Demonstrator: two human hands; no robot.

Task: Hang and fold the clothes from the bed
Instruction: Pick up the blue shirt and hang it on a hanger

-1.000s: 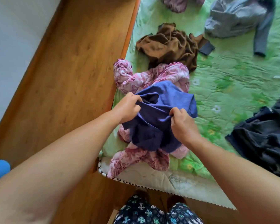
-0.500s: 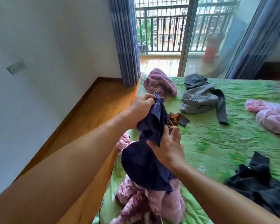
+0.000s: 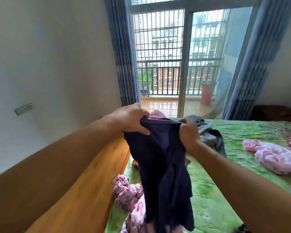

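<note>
A dark navy garment (image 3: 161, 167) hangs in the air above the left edge of the bed (image 3: 225, 190). My left hand (image 3: 131, 119) grips its top edge on the left. My right hand (image 3: 189, 133) grips the same edge on the right, so the top hem is stretched between them. The cloth drops down in folds over a pink floral garment (image 3: 131, 197) lying on the green bedspread. The brown garment from before is hidden behind the navy cloth.
A grey garment (image 3: 210, 137) lies behind my right hand, and a light pink bundle (image 3: 274, 157) on the right of the bed. Wooden floor (image 3: 84, 190) runs along the left, beside a white wall. Blue curtains (image 3: 124, 52) frame a glass balcony door.
Both hands have lifted the navy garment off the bed and spread its top edge apart. My head has tilted up from the bed toward the balcony door.
</note>
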